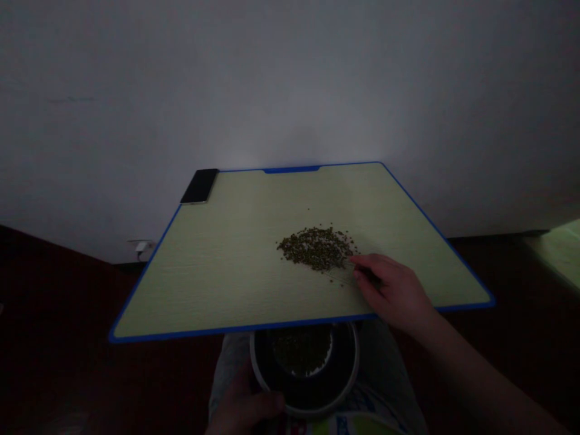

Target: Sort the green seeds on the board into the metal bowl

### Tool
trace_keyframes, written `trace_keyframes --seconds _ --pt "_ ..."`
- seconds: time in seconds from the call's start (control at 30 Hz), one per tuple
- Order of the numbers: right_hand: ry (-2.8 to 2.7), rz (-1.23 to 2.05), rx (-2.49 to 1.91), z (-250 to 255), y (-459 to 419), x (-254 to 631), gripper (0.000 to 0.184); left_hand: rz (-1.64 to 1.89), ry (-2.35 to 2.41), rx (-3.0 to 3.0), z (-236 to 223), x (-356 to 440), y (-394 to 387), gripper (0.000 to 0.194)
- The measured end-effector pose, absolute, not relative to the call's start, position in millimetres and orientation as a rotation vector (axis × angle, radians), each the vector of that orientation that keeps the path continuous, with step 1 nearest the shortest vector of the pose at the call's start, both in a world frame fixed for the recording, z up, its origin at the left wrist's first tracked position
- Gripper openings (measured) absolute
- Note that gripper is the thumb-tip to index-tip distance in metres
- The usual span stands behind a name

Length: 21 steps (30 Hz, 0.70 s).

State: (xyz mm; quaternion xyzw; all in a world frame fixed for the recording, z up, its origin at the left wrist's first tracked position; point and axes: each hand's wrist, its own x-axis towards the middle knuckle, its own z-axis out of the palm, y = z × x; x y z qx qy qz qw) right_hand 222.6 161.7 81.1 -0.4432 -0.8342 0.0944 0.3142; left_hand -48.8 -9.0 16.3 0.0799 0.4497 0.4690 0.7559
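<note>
A pile of small green beans [317, 248] lies on a pale green table [217, 272] with a blue rim. My right hand [392, 290] rests on the table at the pile's right edge, pinching a thin tool, apparently tweezers [347, 266], whose tip reaches into the beans. Below the table's near edge my left hand [242, 408] grips the rim of a round bowl [347, 374] with a dark inside, held over my lap. Some green beans [301, 350] lie inside the bowl.
A black phone [199, 185] lies at the table's far left corner. A plain white wall stands behind the table, with a plug [142, 246] low on the left. The floor around is dark. Another pale green surface [564, 251] shows at the right edge.
</note>
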Motion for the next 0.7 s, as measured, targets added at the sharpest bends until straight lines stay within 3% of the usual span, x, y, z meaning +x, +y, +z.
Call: trace_keyframes --seconds 0.43,0.7 --pt "-2.211 0.285 -1.148 81 167 216 0.028 1.008 0.983 0.189 12 -48 -10 0.094" --pt "-2.256 0.366 -1.117 81 170 208 0.03 1.033 1.008 0.178 10 -49 -11 0.1"
